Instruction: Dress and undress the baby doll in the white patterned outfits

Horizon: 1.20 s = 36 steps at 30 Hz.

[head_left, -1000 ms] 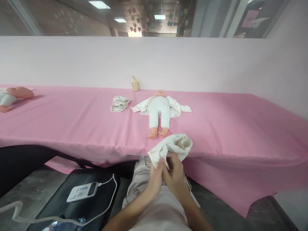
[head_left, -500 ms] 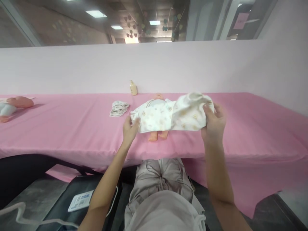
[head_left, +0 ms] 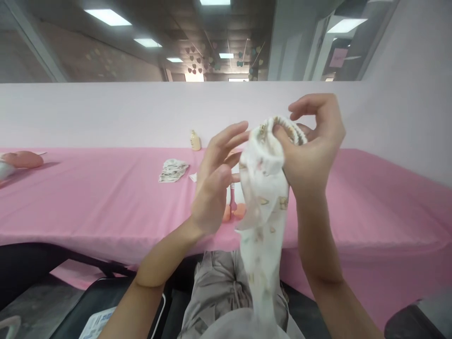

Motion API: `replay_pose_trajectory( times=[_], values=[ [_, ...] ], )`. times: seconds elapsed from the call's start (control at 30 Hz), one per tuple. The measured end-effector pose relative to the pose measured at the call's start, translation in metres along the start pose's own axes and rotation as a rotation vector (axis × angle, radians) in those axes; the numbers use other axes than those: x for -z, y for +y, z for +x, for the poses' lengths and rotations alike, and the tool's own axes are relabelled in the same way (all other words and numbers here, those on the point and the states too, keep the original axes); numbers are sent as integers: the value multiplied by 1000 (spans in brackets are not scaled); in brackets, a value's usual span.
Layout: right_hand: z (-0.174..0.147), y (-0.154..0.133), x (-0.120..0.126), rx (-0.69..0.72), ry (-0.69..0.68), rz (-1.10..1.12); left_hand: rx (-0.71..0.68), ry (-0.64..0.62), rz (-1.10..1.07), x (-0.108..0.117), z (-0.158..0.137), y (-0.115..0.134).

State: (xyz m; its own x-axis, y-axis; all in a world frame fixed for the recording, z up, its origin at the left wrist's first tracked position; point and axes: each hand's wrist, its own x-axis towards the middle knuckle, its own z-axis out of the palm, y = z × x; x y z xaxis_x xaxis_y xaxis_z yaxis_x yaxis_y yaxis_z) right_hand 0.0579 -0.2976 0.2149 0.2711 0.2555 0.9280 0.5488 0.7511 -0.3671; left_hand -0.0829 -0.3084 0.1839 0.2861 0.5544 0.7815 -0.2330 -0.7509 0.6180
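White baby pants with a small printed pattern hang upright in front of me, the gathered elastic waistband at the top and the lower end reaching toward my lap. My right hand grips the waistband, with the thumb inside its opening. Just left of the cloth is my left hand, fingers spread; whether the fingertips touch the fabric I cannot tell. Behind them a baby doll lies on the pink-covered table, mostly hidden, its feet showing below.
A folded patterned cloth lies left of the doll. A cream pump bottle stands by the wall. Another doll lies at the far left of the pink tablecloth. A black chair is below left.
The pants went from stretched sideways between both hands to hanging upright from my right hand. My left hand let go and opened. Both hands rose and came closer together.
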Motion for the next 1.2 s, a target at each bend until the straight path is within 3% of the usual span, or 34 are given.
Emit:
replay_pose_trajectory(
  times=[0.07,0.13,0.2,0.27,0.33,0.4,0.5,0.57,0.63,0.73,0.83,0.93,1.0,1.07,1.13,1.2],
  values=[
    [9,2,-6,10,-52,-76,-72,29,124,-2,2,5],
    [14,13,-15,4,-151,-167,-180,70,401,-6,4,-7],
    [16,35,-24,-14,-288,-232,-268,113,693,-5,3,-38],
    [14,66,-33,-58,-429,-234,-273,141,823,6,-1,-84],
    [10,100,-44,-145,-550,-207,-176,171,838,26,-5,-135],
    [3,129,-57,-248,-653,-184,50,224,794,49,-6,-179],
    [-8,157,-79,-356,-776,-169,231,431,555,71,-6,-221],
    [-15,165,-92,-399,-834,-155,194,457,430,72,-7,-233],
    [-21,170,-102,-431,-870,-146,161,326,425,66,-11,-240],
    [-25,178,-108,-448,-865,-159,258,198,496,61,-19,-252],
    [-24,190,-102,-450,-836,-136,402,280,440,70,-23,-264],
    [-20,205,-90,-471,-792,-133,466,444,219,86,-21,-271],
    [-20,213,-85,-490,-753,-230,483,534,86,92,-18,-272],
    [-23,216,-85,-488,-753,-394,479,547,40,94,-16,-272],
    [-30,214,-93,-438,-847,-493,466,525,49,93,-16,-275],
    [-41,207,-105,-338,-1020,-457,483,495,36,91,-18,-278]
  ],
)
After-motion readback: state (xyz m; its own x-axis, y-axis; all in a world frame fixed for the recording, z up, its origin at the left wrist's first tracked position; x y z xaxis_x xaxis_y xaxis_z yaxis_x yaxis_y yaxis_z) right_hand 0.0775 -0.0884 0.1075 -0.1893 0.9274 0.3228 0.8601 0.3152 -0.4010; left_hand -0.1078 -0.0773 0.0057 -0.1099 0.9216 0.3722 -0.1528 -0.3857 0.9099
